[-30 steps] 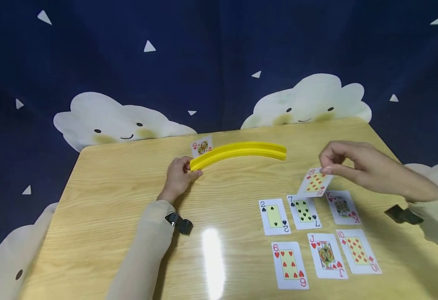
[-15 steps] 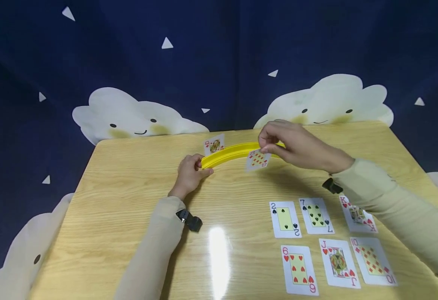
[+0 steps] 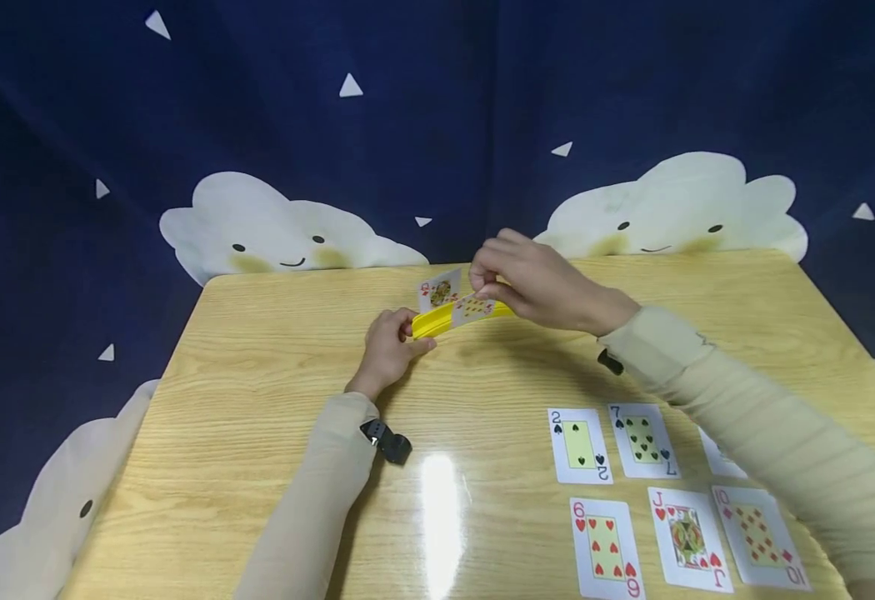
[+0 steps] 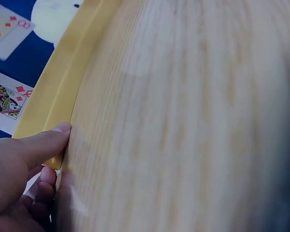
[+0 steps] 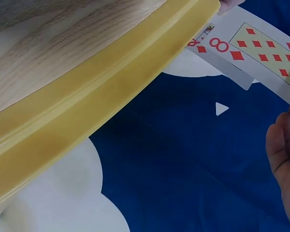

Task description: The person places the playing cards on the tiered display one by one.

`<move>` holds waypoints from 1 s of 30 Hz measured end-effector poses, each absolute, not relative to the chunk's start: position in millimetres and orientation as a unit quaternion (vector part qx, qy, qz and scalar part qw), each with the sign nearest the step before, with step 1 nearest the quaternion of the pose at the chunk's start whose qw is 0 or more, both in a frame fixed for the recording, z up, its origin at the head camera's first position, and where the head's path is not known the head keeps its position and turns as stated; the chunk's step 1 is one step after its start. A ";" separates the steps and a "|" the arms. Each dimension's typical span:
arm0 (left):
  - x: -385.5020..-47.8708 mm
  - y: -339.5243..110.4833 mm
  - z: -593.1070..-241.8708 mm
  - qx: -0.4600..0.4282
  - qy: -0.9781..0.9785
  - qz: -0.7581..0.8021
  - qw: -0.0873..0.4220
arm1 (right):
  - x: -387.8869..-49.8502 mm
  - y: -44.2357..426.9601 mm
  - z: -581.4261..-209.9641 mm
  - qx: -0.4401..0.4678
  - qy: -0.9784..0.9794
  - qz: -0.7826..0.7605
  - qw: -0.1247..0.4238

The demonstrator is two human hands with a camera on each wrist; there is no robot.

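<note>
The left hand (image 3: 388, 350) grips the left end of a curved yellow card holder (image 3: 432, 321); in the left wrist view its thumb lies along the holder (image 4: 63, 96). A queen of diamonds (image 3: 440, 291) stands upright at the holder's left part. The right hand (image 3: 538, 279) pinches an eight of diamonds (image 3: 472, 309) by its upper edge, just right of the queen and in front of the holder. In the right wrist view the eight (image 5: 261, 48) overlaps the queen (image 5: 222, 65). Whether the eight touches the holder's groove, I cannot tell.
Face up at the table's right front lie the two of spades (image 3: 579, 446), seven of spades (image 3: 643, 441), six of hearts (image 3: 607, 548), jack of hearts (image 3: 688, 539) and ten of diamonds (image 3: 760, 537). The right sleeve partly covers another card (image 3: 718, 458). A dark blue cloth hangs behind.
The right hand has carried the eight of diamonds leftward from above the face-up cards to the holder, beside the queen. The left hand keeps its grip; the head view has shifted slightly.
</note>
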State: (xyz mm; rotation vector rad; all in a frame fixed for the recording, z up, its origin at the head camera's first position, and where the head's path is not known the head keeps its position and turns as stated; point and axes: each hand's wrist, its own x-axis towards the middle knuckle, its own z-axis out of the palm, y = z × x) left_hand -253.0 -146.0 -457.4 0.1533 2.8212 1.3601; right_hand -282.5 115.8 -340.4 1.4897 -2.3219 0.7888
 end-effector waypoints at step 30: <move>-254.5 -147.6 -459.7 0.047 0.901 0.431 0.009 | -298.0 84.7 -360.9 0.504 -0.820 0.228 0.143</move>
